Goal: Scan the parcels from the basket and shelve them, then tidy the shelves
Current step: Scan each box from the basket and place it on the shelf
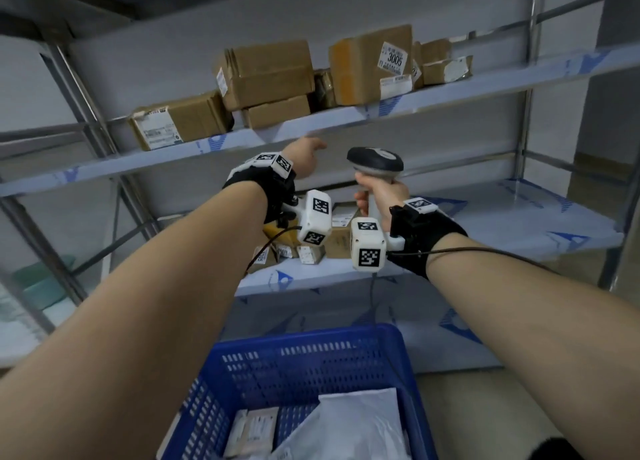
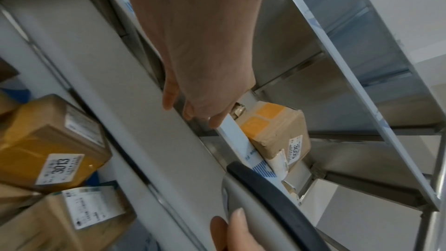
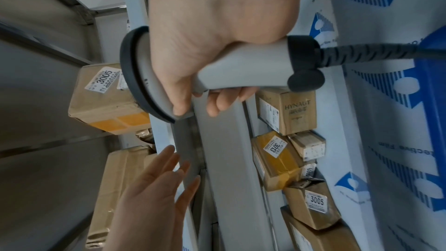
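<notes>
boxes (image 1: 266,79) sitting along the upper shelf's (image 1: 173,155) front edge; parcels (image 1: 346,425) lying in the basket (image 1: 311,355), so shelving looks unfinished. left hand (image 1: 308,158) reaching empty, fingers straight; right hand (image 1: 377,196) gripping the scanner (image 1: 375,163).

Scanner (image 1: 375,163): grey body, black-rimmed head, upright.
Shelf parcels (image 1: 266,75): brown cardboard boxes crowded along the upper shelf (image 1: 450,84), one labelled 3005 (image 1: 372,63) near its front edge.
Basket (image 1: 311,355): blue, perforated, holding a white mailer (image 1: 349,421) and a small labelled parcel (image 1: 251,432).
</notes>
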A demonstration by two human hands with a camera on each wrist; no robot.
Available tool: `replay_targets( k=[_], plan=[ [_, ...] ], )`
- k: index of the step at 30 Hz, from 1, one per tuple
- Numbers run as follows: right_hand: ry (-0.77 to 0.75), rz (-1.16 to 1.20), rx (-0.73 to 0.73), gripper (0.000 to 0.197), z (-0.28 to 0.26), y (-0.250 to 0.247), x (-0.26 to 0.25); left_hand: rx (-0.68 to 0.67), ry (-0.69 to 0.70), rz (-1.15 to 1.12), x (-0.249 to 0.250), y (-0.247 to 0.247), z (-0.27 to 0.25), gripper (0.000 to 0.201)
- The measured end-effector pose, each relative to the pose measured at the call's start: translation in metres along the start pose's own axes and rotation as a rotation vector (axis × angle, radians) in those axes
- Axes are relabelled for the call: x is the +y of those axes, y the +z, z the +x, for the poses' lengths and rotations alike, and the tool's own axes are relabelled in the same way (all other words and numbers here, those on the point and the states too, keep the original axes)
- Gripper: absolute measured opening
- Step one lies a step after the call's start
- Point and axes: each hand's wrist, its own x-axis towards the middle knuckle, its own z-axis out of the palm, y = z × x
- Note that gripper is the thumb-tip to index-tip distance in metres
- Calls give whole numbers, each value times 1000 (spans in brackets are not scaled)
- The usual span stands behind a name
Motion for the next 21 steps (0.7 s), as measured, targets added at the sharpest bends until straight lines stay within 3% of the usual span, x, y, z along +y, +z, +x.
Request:
replay_targets(
  k=[10,21],
  plan=[
    [152,-218,-64,25,-28,-3,65,-95,-149,-135,-36,52,-85,41],
    [445,-351,-168,30,-60,-30,183,-402,-402,-245,-89,166,-181,47]
  ],
)
